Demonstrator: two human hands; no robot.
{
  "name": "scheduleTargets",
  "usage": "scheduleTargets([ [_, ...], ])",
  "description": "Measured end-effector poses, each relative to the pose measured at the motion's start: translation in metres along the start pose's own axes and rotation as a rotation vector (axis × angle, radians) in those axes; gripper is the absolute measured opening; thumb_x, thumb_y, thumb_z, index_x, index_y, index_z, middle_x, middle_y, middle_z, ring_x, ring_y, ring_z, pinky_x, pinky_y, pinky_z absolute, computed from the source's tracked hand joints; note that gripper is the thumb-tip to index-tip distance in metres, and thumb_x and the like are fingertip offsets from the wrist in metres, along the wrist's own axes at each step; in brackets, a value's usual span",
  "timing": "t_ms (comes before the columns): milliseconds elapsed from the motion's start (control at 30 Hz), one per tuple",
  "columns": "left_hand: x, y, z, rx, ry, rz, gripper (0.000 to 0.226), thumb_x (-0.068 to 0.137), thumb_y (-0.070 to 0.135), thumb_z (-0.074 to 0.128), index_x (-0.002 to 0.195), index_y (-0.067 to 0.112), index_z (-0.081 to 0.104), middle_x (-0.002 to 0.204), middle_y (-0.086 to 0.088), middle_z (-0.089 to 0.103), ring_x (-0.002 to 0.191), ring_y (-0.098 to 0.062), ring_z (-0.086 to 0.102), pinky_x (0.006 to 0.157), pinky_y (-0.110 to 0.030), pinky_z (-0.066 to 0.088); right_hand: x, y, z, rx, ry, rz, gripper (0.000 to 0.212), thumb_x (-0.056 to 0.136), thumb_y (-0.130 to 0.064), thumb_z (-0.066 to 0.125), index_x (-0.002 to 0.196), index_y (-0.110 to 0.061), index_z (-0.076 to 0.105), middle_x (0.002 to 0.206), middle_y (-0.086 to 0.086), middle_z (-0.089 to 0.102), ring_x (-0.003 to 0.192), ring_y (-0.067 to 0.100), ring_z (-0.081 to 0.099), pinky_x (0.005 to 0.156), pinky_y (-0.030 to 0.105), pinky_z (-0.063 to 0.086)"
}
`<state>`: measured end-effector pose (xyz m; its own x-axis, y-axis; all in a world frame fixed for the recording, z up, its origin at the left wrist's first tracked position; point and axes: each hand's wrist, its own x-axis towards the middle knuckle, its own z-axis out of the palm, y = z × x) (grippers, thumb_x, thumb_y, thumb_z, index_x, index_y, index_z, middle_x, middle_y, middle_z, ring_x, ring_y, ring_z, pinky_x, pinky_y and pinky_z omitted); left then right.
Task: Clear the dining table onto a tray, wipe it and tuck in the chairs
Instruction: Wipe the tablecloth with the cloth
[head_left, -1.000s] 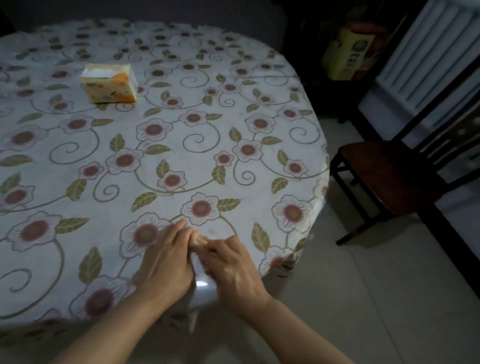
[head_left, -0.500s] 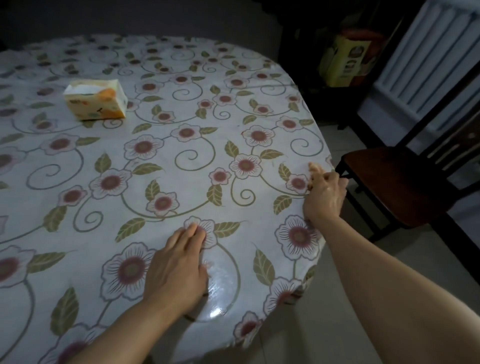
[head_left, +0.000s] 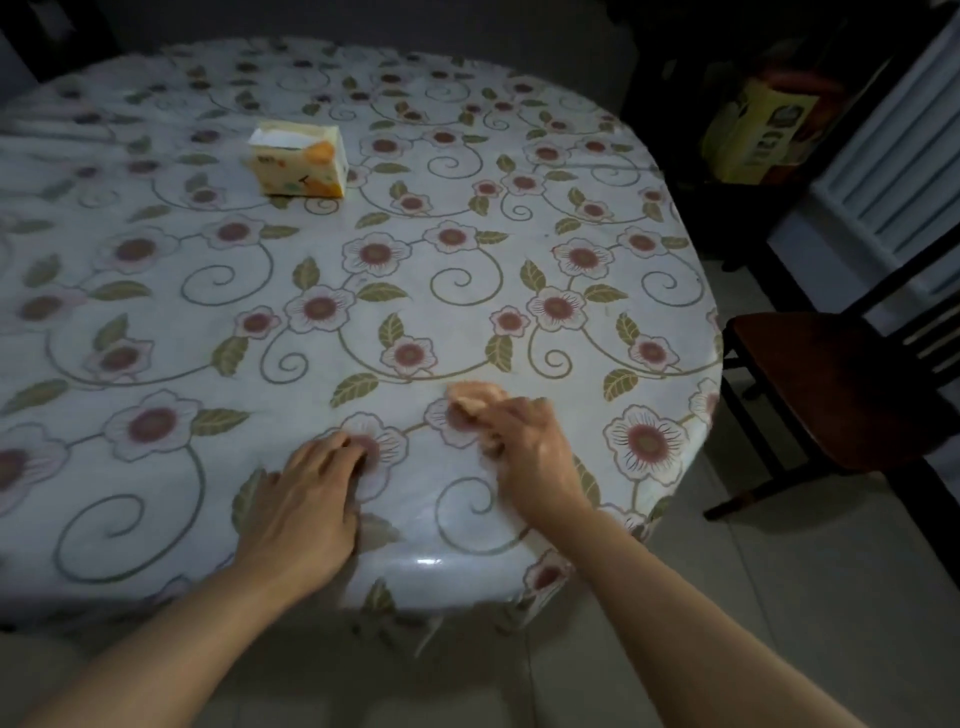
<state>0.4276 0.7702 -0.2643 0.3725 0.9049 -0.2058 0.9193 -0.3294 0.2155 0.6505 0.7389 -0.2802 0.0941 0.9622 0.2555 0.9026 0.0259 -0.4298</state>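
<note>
Left hand (head_left: 304, 506) flat, fingers straight on the surface (head_left: 156, 322) near its front edge. Right hand (head_left: 524, 449) beside it, blurred; can't tell its grip. Tissue pack (head_left: 300, 159) sits far behind both. Risk: wiping drags the slick tablecloth (head_left: 519, 587), shifting the pack.

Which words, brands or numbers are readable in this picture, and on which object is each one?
None can be read.
Tissue pack on the table: only coloured pictures, any print too blurred.
Yellow box beyond the table: dark marks, too dim and blurred to read.
</note>
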Motion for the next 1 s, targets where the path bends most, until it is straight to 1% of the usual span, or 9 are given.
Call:
scheduleTargets([
  [133,-0.017,-0.047,-0.011,0.036,-0.016,-0.105,0.062,0.09,0.029,0.049,0.145,0.025,0.023,0.157,0.004,0.013,0.143,-0.016,0.016,0.111,-0.038,0.03,-0.007,0.017,-0.008,-0.221,0.074,0.413,0.064,0.081,0.001,0.05,0.142,-0.02,0.041,0.116,0.012,0.054,0.098,0.03,0.04,0.086,0.036,0.033],
  [300,-0.026,-0.106,-0.023,-0.026,-0.021,-0.166,0.062,0.088,0.031,0.053,0.144,0.022,0.026,0.157,0.004,0.013,0.142,-0.018,0.015,0.111,-0.038,0.028,0.003,-0.033,0.018,-0.175,0.068,0.728,0.068,0.089,-0.005,0.042,0.15,-0.012,0.013,0.134,0.014,0.037,0.115,0.032,0.032,0.1,0.033,0.019],
  [400,-0.031,-0.135,-0.028,-0.045,-0.018,-0.148,0.061,0.087,0.032,0.053,0.143,0.022,0.028,0.157,0.003,0.014,0.143,-0.018,0.015,0.111,-0.038,0.028,0.0,-0.082,0.043,-0.196,0.093,0.637,0.072,0.088,0.0,0.04,0.15,-0.005,0.004,0.144,0.016,0.03,0.115,0.034,0.033,0.101,0.032,0.017],
  [567,-0.045,-0.192,-0.041,-0.057,-0.027,-0.146,0.059,0.088,0.03,0.054,0.142,0.023,0.03,0.157,0.003,0.012,0.142,-0.018,0.014,0.11,-0.039,0.028,-0.01,-0.175,0.098,-0.239,0.086,0.548,0.074,0.085,0.001,0.045,0.149,-0.007,0.01,0.14,0.015,0.035,0.109,0.03,0.035,0.095,0.031,0.019],
  [633,-0.049,-0.213,-0.045,-0.068,-0.034,-0.126,0.057,0.091,0.027,0.05,0.143,0.025,0.028,0.157,0.004,0.011,0.143,-0.018,0.013,0.111,-0.039,0.028,-0.007,-0.198,0.108,-0.227,0.069,0.605,0.075,0.084,0.0,0.048,0.149,-0.011,0.013,0.146,0.015,0.027,0.116,0.031,0.031,0.1,0.032,0.019],
  [733,-0.051,-0.232,-0.048,-0.036,-0.04,-0.009,0.06,0.09,0.015,0.045,0.145,0.028,0.026,0.158,0.006,0.014,0.143,-0.018,0.016,0.112,-0.035,0.029,0.0,-0.237,0.124,-0.191,0.007,0.61,0.075,0.089,-0.004,0.046,0.15,-0.011,0.003,0.153,0.014,0.016,0.132,0.031,0.023,0.112,0.036,0.017],
  [800,-0.05,-0.238,-0.05,-0.078,-0.036,0.007,0.064,0.087,0.008,0.045,0.146,0.026,0.026,0.156,0.004,0.019,0.142,-0.017,0.02,0.11,-0.031,0.027,0.004,-0.278,0.14,-0.132,-0.027,0.498,0.074,0.088,-0.004,0.044,0.15,-0.011,0.005,0.153,0.012,0.016,0.126,0.028,0.029,0.108,0.033,0.022],
  [933,-0.049,-0.25,-0.059,-0.237,-0.038,-0.06,0.049,0.092,0.018,0.04,0.138,0.033,0.029,0.141,-0.002,0.044,0.119,-0.024,0.051,0.091,-0.034,0.041,0.011,-0.354,0.179,-0.107,-0.133,0.028,0.057,0.085,-0.017,0.057,0.138,-0.002,0.042,0.136,0.015,0.046,0.104,0.027,0.046,0.09,0.033,0.04],
  [1000,-0.05,-0.268,-0.06,-0.254,-0.009,-0.063,0.044,0.092,0.021,0.042,0.134,0.032,0.033,0.136,-0.001,0.048,0.115,-0.022,0.053,0.091,-0.034,0.044,0.016,-0.367,0.185,-0.064,-0.255,-0.004,0.055,0.088,-0.013,0.049,0.141,-0.002,0.036,0.14,0.02,0.039,0.104,0.031,0.044,0.091,0.037,0.039],
])
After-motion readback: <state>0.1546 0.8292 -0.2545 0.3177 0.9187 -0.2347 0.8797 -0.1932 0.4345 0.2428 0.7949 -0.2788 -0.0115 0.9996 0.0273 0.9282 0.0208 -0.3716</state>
